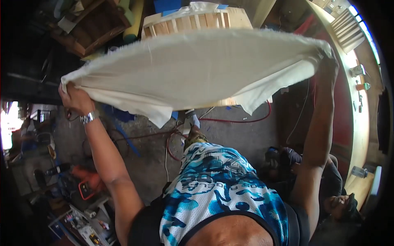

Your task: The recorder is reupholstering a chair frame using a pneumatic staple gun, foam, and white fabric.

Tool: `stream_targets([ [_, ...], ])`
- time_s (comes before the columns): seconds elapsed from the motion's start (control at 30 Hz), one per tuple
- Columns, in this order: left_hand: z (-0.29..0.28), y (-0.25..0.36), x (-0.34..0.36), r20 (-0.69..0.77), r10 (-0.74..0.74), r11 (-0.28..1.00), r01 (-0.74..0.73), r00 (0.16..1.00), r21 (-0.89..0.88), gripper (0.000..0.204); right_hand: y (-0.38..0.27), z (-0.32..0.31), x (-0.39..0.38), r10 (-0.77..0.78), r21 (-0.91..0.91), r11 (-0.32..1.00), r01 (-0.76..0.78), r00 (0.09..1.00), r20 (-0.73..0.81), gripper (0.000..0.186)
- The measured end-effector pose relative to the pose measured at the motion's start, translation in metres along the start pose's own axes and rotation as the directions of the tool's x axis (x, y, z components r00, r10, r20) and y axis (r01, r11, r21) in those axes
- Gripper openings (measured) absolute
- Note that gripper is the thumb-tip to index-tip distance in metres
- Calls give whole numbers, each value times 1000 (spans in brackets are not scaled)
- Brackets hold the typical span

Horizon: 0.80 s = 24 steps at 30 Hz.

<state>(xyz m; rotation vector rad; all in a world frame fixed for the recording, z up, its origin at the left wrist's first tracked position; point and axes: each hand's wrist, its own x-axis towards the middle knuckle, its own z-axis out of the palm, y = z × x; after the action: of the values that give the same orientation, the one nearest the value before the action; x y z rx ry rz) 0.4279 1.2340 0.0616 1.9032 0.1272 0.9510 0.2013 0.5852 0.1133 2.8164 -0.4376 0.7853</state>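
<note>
A large cream cloth (197,67) is stretched out in the air in front of me, sagging a little along its lower edge. My left hand (74,97), with a metal watch at the wrist, grips the cloth's left corner. My right hand (328,65) grips the right corner, arm raised high. Behind the cloth stands a pale wooden slatted frame (193,20), partly hidden by the fabric.
A red cable (230,121) and white cords trail over the grey concrete floor (246,139). Power tools and an orange tool (88,184) lie at lower left. Another person (328,192) sits low at right. A wooden bench edge (363,123) curves along the right. Wooden crates (92,26) at upper left.
</note>
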Motion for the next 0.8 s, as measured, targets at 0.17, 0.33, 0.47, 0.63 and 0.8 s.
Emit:
stream_targets([
  [0.17,69,11,26,-74,338,928,-318,938,196,30,11,39,72,356,556,767,-320,933,45,31],
  [0.33,125,0,25,114,308,902,-328,944,282,27,81,99,108,-190,-272,942,199,980,59,44],
  [0.47,165,-13,38,274,283,832,-377,919,408,32,98,126,135,387,609,674,-418,902,190,24],
  [0.63,188,-35,55,341,134,781,-311,930,542,36,72,152,172,280,662,609,-437,899,336,24],
  [0.8,177,-51,85,428,38,670,-341,903,659,40,37,179,202,-20,264,964,-31,982,186,20],
])
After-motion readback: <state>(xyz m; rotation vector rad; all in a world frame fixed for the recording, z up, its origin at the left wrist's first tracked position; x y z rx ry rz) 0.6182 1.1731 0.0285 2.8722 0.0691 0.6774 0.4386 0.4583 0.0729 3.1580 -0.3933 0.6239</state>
